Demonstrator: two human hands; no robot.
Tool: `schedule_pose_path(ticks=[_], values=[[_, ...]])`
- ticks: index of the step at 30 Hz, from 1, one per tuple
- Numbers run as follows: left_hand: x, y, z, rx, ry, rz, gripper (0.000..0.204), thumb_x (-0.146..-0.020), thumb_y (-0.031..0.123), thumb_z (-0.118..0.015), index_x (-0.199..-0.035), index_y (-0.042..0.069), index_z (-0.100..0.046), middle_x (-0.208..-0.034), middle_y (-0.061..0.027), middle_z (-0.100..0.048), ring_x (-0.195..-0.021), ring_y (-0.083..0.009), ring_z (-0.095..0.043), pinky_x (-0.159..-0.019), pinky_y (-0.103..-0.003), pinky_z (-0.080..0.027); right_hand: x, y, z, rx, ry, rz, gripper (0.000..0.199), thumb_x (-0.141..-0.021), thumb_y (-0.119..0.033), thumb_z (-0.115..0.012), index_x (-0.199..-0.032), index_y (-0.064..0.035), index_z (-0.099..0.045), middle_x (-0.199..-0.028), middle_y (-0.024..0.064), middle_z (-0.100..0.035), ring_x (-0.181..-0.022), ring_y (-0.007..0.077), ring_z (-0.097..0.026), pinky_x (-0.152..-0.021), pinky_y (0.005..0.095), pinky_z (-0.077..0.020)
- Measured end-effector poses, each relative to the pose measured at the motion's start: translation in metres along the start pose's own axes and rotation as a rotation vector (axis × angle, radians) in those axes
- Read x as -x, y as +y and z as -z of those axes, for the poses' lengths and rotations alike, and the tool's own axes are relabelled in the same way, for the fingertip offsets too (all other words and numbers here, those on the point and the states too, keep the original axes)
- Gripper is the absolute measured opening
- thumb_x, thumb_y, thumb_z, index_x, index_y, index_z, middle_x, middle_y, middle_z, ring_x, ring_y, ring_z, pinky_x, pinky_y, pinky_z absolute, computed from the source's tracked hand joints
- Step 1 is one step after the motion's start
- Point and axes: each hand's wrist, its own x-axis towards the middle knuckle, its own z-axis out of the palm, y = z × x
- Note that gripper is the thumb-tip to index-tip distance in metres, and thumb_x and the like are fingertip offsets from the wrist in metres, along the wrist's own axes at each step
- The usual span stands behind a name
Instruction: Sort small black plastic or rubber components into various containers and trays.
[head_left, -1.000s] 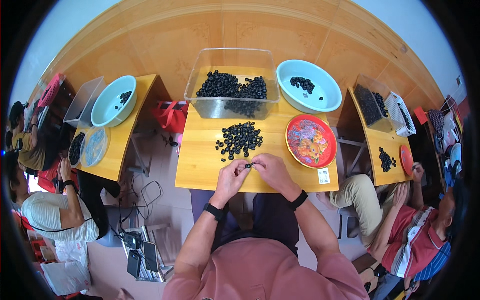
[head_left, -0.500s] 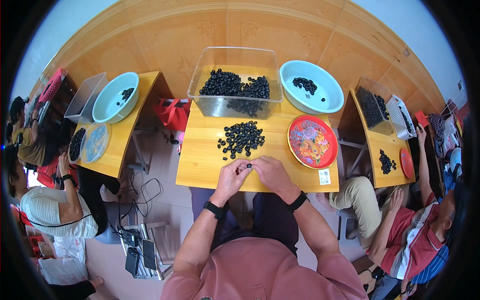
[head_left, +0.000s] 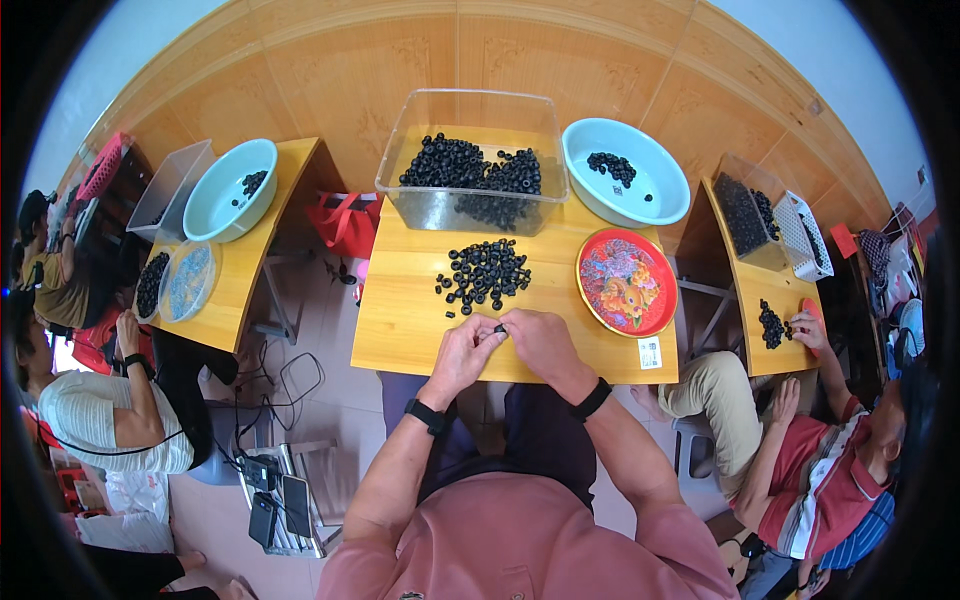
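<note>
Both my forearms come up from the lower edge and angle inward, so my hands meet in front of me. My left hand (head_left: 462, 352) is curled, fingers bent in, thumb and fingertips pinched toward the middle. My right hand (head_left: 541, 343) mirrors it, knuckles up, fingertips touching those of the left. A dark band sits on each wrist. Elbows are bent and spread wide, pink sleeves pushed up my upper arms.
</note>
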Motion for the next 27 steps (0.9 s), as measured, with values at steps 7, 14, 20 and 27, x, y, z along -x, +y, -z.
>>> schedule_pose_path(ticks=[7,14,20,27], values=[[-0.005,-0.007,-0.004,0.134,0.043,0.038,0.017,-0.098,0.011,-0.071,-0.106,-0.002,-0.068,-0.084,-0.0066,-0.074,-0.078,-0.0086,-0.065,-0.072,-0.028,-0.053,0.002,-0.002,-0.007,-0.034,0.019,0.051,0.007,-0.091,-0.009,-0.059,-0.091,-0.0020,-0.062,-0.084,0.0185,-0.070,-0.076,0.0386,-0.070,-0.067,0.0479,-0.0547],[-0.007,-0.001,-0.003,0.182,0.010,0.074,0.014,-0.098,0.008,-0.071,-0.107,-0.002,-0.066,-0.083,-0.0019,-0.070,-0.078,-0.0061,-0.062,-0.073,-0.025,-0.052,0.012,-0.003,-0.007,-0.112,0.151,0.088,0.018,-0.091,-0.006,-0.059,-0.106,-0.0023,-0.067,-0.089,0.0183,-0.071,-0.079,0.0377,-0.071,-0.071,0.0467,-0.0558],[0.002,0.015,-0.001,-0.145,0.000,-0.054,0.031,-0.092,0.014,-0.080,-0.116,0.003,-0.065,-0.077,-0.0045,-0.066,-0.068,-0.0113,-0.058,-0.066,-0.030,-0.051,0.007,0.004,-0.003,-0.338,0.053,-0.259,0.019,-0.090,-0.012,-0.067,-0.105,-0.0012,-0.067,-0.090,0.0191,-0.073,-0.083,0.0365,-0.072,-0.074,0.0437,-0.0565],[0.007,0.008,-0.003,-0.218,-0.035,-0.130,0.031,-0.091,0.019,-0.080,-0.113,0.004,-0.065,-0.077,-0.0126,-0.063,-0.067,-0.0252,-0.062,-0.066,-0.037,-0.053,0.012,0.026,-0.012,-0.634,-0.106,-0.354,0.011,-0.091,-0.007,-0.072,-0.096,-0.0011,-0.064,-0.082,0.0011,-0.069,-0.077,0.0077,-0.065,-0.069,0.0259,-0.0529]])
